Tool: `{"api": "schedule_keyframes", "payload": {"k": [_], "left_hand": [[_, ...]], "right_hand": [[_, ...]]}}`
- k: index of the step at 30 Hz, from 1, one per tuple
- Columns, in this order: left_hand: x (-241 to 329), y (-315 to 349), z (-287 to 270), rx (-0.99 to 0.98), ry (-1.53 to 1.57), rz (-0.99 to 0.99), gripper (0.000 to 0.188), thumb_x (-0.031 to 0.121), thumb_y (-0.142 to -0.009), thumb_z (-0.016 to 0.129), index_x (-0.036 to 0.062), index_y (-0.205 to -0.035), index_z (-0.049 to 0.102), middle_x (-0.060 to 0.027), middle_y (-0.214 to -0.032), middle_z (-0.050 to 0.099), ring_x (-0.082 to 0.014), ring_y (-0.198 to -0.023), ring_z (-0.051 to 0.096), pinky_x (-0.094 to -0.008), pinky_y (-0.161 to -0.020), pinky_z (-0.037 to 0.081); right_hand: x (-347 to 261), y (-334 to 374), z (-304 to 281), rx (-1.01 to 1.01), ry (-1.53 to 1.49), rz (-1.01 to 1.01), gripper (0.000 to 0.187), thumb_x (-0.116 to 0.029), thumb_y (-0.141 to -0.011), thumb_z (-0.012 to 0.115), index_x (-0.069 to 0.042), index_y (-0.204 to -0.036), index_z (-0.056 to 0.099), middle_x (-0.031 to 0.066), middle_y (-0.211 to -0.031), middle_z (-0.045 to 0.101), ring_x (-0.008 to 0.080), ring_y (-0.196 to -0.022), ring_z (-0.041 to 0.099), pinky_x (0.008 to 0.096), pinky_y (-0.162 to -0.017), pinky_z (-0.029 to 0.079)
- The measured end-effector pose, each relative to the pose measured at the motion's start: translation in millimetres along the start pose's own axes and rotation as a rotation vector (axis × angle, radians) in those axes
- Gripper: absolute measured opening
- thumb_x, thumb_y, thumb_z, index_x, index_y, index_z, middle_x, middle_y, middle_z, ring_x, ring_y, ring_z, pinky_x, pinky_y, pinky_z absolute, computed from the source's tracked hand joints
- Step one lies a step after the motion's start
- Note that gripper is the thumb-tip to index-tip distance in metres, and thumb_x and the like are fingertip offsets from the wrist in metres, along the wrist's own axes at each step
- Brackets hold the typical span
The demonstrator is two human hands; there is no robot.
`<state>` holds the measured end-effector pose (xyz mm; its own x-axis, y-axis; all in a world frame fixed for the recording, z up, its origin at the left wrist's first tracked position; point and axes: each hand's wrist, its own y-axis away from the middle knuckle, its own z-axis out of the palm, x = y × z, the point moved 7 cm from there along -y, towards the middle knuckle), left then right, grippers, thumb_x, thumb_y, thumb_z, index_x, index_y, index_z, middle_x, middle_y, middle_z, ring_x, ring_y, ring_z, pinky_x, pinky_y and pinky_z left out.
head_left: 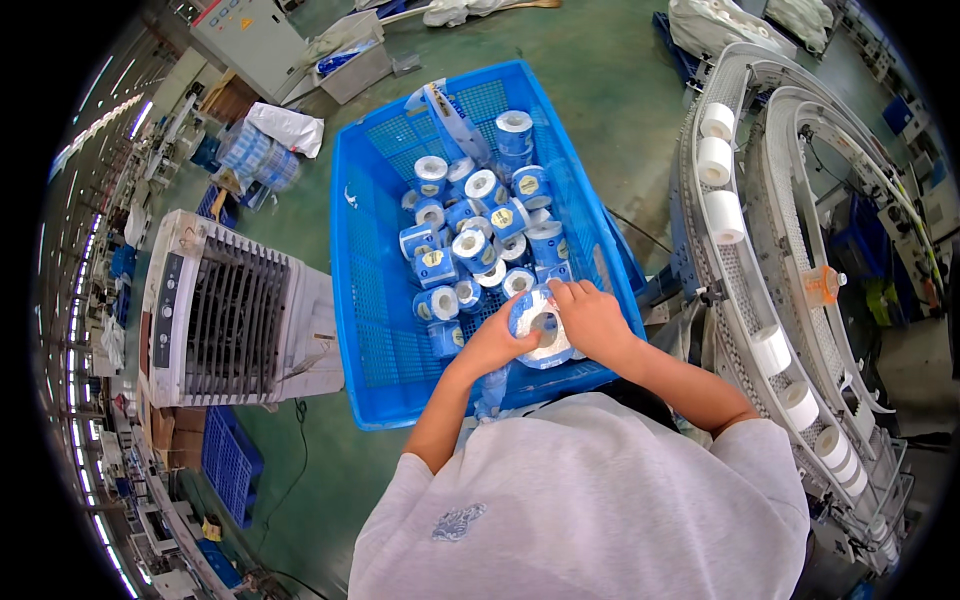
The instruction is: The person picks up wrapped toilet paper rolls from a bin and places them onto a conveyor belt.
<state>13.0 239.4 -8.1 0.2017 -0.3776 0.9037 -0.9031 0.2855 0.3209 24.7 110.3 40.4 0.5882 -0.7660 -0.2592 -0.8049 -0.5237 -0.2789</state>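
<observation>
Between my two hands is a toilet paper roll (pixel 551 355) in blue and white wrapping, its round end and hollow core facing up. My left hand (pixel 495 342) grips its left side, with the thumb near the core. The fingers of my right hand (pixel 590 318) are bent over the roll's upper right edge. The roll is held above the near end of a large blue plastic basket (pixel 352 290). Inside the basket lie several wrapped rolls (pixel 472 244), heaped at different angles. A crumpled piece of printed plastic film (pixel 455 125) hangs over the basket's far wall.
A curved conveyor (pixel 735 275) on my right carries several unwrapped white rolls (pixel 724 217). To the left of the basket stands a grey air cooler (pixel 235 315), with a blue pallet (pixel 230 465) and a cable near it. A grey bin (pixel 355 72) and a control cabinet (pixel 250 45) are farther off.
</observation>
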Motion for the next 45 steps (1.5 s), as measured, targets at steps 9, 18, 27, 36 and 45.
{"api": "schedule_keyframes", "payload": {"k": [9, 18, 27, 36, 45], "left_hand": [[-41.6, 18.8, -35.5, 0.368, 0.605, 0.104, 0.042, 0.018, -0.083, 0.056, -0.0005, -0.12, 0.047, -0.0103, -0.111, 0.056, -0.0182, -0.096, 0.056, -0.0295, -0.082, 0.046], [-14.7, 26.1, -42.2, 0.472, 0.694, 0.259, 0.035, 0.004, -0.081, 0.06, -0.0021, -0.115, 0.054, -0.0107, -0.11, 0.06, -0.0174, -0.096, 0.058, -0.0272, -0.081, 0.046], [26.6, 35.5, -38.0, 0.556, 0.195, 0.393, 0.028, 0.006, -0.072, 0.071, -0.0007, -0.097, 0.06, -0.003, -0.086, 0.063, -0.008, -0.074, 0.056, -0.0227, -0.067, 0.045], [23.5, 29.1, -58.8, 0.603, 0.199, 0.494, 0.039, -0.01, -0.064, 0.049, 0.0022, -0.101, 0.051, -0.0066, -0.095, 0.053, -0.0133, -0.084, 0.054, -0.0239, -0.076, 0.042], [70.0, 19.6, 5.2, 0.008, -0.317, 0.526, 0.098, 0.038, -0.052, 0.083, 0.004, -0.13, 0.037, -0.014, -0.113, 0.057, -0.0239, -0.102, 0.057, -0.0333, -0.088, 0.042]], "right_hand": [[144.9, 10.7, 11.1, 0.373, -0.615, 0.471, 0.029, 0.003, -0.08, 0.042, -0.002, -0.103, 0.058, 0.0152, -0.093, 0.062, 0.0307, -0.092, 0.059, 0.0345, -0.078, 0.047], [103.1, 15.7, -88.5, 0.625, -0.382, 0.31, 0.035, -0.013, -0.069, 0.066, -0.011, -0.103, 0.06, 0.0057, -0.107, 0.058, 0.0261, -0.105, 0.047, 0.0374, -0.092, 0.033], [31.3, 7.4, -54.3, 0.201, -1.398, 0.403, 0.054, -0.03, -0.084, 0.06, -0.002, -0.125, 0.04, 0.0133, -0.115, 0.053, 0.0234, -0.103, 0.053, 0.0362, -0.088, 0.042], [32.4, 25.6, -4.8, -0.007, -2.737, 0.698, 0.038, -0.032, -0.091, 0.044, 0.0, -0.111, 0.051, 0.0096, -0.08, 0.057, 0.0185, -0.066, 0.056, 0.0312, -0.063, 0.051], [45.1, 40.6, 20.3, 0.177, -2.211, 0.946, 0.038, -0.028, -0.097, 0.029, -0.002, -0.119, 0.047, 0.0142, -0.114, 0.053, 0.0226, -0.102, 0.054, 0.0387, -0.085, 0.047]]}}
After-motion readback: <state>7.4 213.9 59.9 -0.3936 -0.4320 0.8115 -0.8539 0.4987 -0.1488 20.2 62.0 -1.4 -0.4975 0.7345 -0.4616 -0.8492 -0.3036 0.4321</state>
